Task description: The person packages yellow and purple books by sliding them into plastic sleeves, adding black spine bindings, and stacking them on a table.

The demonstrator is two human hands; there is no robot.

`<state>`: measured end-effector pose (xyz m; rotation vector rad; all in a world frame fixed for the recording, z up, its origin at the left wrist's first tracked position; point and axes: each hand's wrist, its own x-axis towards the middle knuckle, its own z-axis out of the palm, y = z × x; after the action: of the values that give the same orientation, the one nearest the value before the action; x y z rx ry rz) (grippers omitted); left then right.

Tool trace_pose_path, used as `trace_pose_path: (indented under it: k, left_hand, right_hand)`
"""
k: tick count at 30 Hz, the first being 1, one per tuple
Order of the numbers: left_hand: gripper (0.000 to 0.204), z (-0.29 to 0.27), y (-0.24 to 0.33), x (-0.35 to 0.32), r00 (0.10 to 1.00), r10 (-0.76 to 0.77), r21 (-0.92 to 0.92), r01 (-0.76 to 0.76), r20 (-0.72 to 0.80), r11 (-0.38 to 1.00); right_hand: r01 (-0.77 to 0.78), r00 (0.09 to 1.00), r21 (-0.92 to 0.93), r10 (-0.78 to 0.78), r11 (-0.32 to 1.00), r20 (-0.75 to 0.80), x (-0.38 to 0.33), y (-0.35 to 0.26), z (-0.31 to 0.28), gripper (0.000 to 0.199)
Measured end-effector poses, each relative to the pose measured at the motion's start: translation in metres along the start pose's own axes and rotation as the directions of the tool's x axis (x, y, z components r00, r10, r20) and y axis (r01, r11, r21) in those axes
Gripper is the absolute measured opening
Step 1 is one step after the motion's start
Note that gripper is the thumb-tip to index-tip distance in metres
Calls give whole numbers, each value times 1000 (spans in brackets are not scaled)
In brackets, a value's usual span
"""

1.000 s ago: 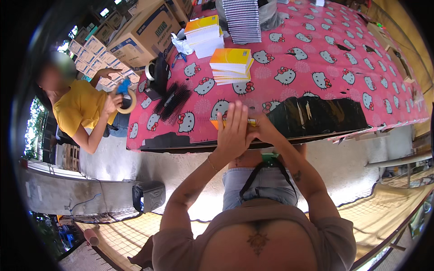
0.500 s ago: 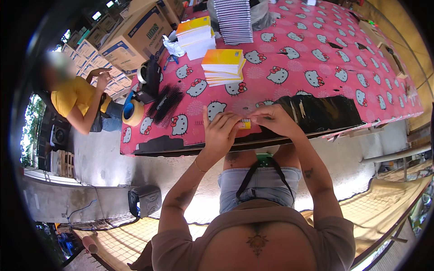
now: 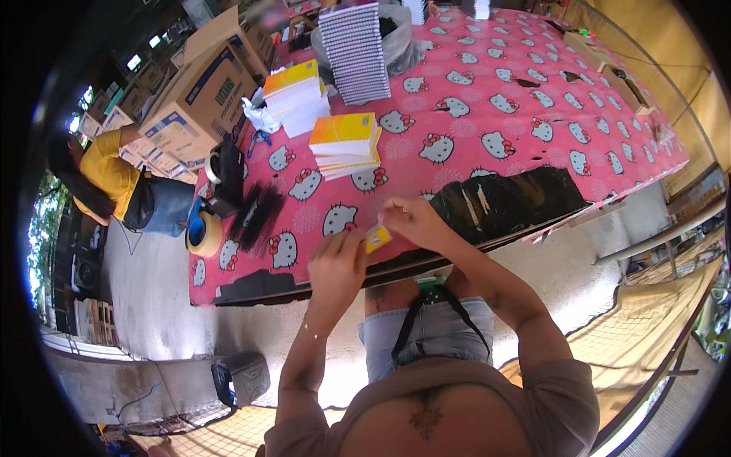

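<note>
Over the near edge of the pink table, my left hand (image 3: 337, 261) pinches a small yellow notebook (image 3: 376, 239), its thumb and fingers closed on the left side. My right hand (image 3: 417, 222) is bent beside the notebook's upper right corner, its fingertips pressed together. Whatever those right fingertips hold, if anything, is too small to make out. A short stack of yellow-orange notebooks (image 3: 343, 137) lies farther up the table, beyond my left hand. Left of it is a pile of thin black coils (image 3: 257, 217).
A tape roll (image 3: 204, 234) and a black tape dispenser (image 3: 226, 183) stand at the table's left edge. Behind are another notebook stack (image 3: 292, 85), a tall spiral-bound stack (image 3: 356, 53) and cardboard boxes (image 3: 202, 103). A person in a yellow shirt (image 3: 114, 171) is at the left.
My view has shifted, so the table sits lower and further left. My hands have drawn apart a little, the notebook tilting in my left fingers. The other person has turned toward the boxes.
</note>
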<state>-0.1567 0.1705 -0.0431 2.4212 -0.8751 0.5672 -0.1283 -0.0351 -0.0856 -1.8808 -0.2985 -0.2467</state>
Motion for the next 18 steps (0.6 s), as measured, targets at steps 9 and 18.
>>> trace_pose_path:
  k: [9,18]
  left_hand:
    - [17,-38,0,-15,969,-103,-111,79,-225,991]
    - [15,-48,0,-12,965,-175,-205,135,-196,969]
  right_hand:
    - [238,967,-849,-31,472,254,73,112,-49,70]
    - [-358,928,-868,232,345,-291,-3,123,-207,77]
